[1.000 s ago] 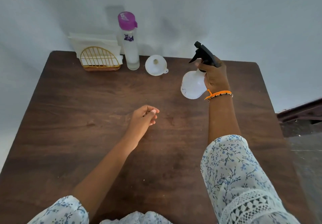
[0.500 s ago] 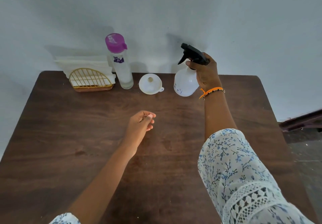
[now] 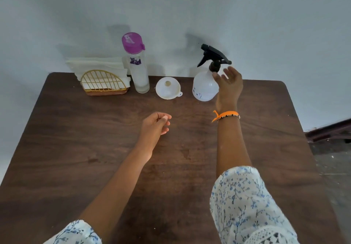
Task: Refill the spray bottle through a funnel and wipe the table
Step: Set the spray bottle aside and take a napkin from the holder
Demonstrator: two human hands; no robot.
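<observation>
Now the spray bottle stands upright at the table's far edge, at about one o'clock. The right hand hovers just beside it at its three o'clock, fingers spread and loose, gripping nothing. At the bottle's nine o'clock sits the funnel. The left hand rests loosely curled and empty at table centre.

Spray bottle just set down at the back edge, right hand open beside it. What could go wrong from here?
1. The right hand is open right against the spray bottle; a stray knock could tip it toward the funnel.
2. The spray head is on, so it must come off before the funnel fits.
3. The tall water bottle stands close by; reaching across might topple it.
</observation>
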